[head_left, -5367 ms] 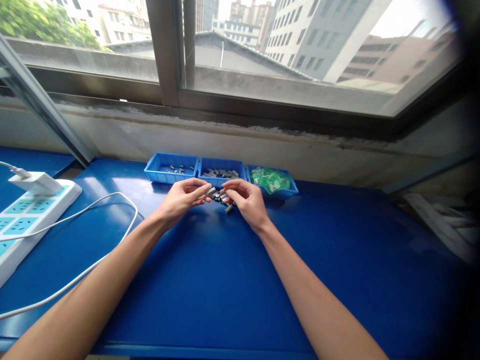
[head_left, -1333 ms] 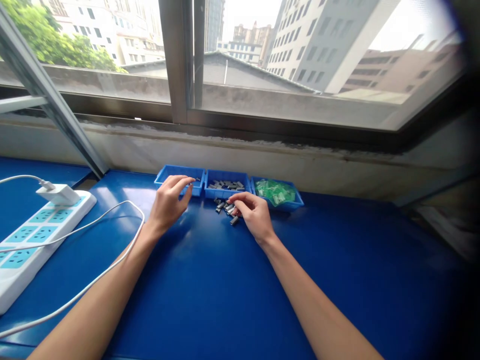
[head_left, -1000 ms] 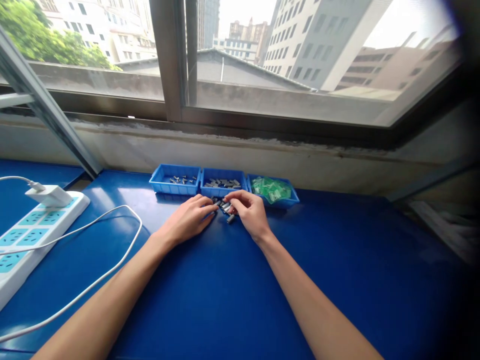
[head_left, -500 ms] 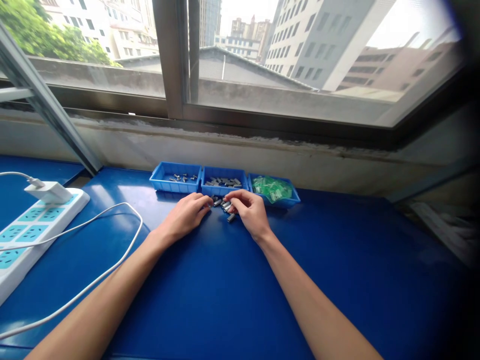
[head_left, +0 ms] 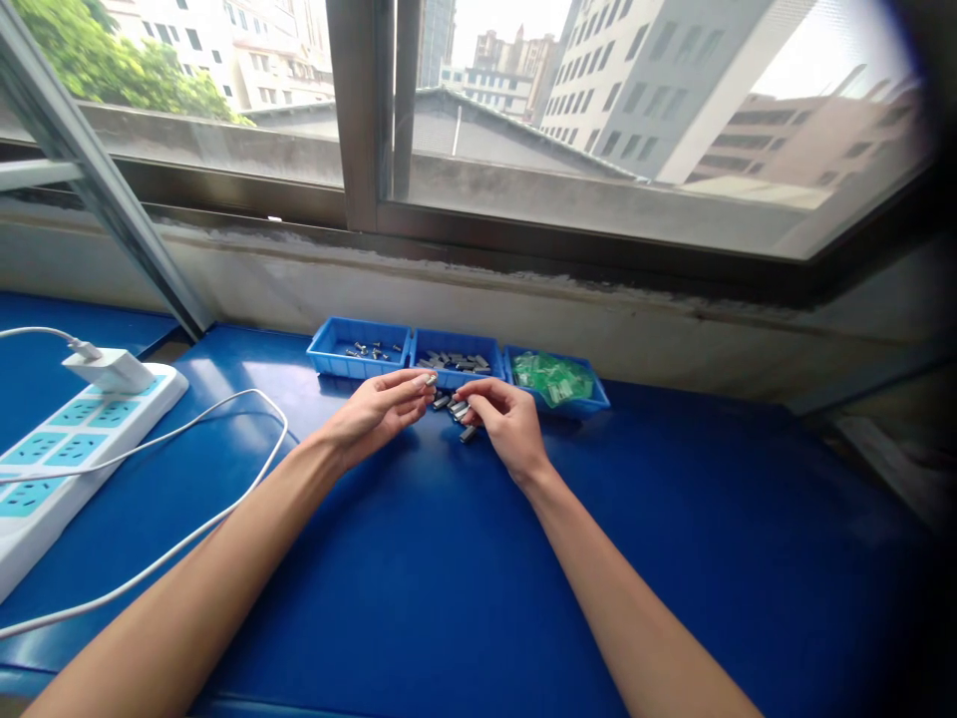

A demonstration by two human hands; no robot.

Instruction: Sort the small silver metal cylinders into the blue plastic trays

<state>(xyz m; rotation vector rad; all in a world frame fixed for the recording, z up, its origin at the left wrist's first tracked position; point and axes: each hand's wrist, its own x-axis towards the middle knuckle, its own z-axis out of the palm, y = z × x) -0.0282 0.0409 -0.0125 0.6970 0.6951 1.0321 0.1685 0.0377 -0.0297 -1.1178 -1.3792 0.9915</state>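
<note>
My left hand [head_left: 378, 414] is raised just in front of the blue trays, pinching a small metal cylinder [head_left: 430, 380] between thumb and fingertips. To its right, my right hand [head_left: 509, 424] has thumb and fingers closed at a silver metal cylinder [head_left: 459, 410]. Between the hands a few more small metal cylinders [head_left: 469, 435] lie loose on the blue table. Behind them, the middle blue tray [head_left: 449, 378] contains several similar pieces.
Left of the middle tray, another blue tray [head_left: 359, 365] holds small screws [head_left: 372, 350]. A third tray on the right holds a green plastic bag [head_left: 554, 379]. A white power strip [head_left: 97, 419] with a plugged-in adapter and a white cable [head_left: 224, 514] occupy the left. Behind runs a window wall.
My left hand has lifted and turned, now showing a metal cylinder at its fingertips. My right hand remains by the loose pieces. The whole view has shifted slightly.
</note>
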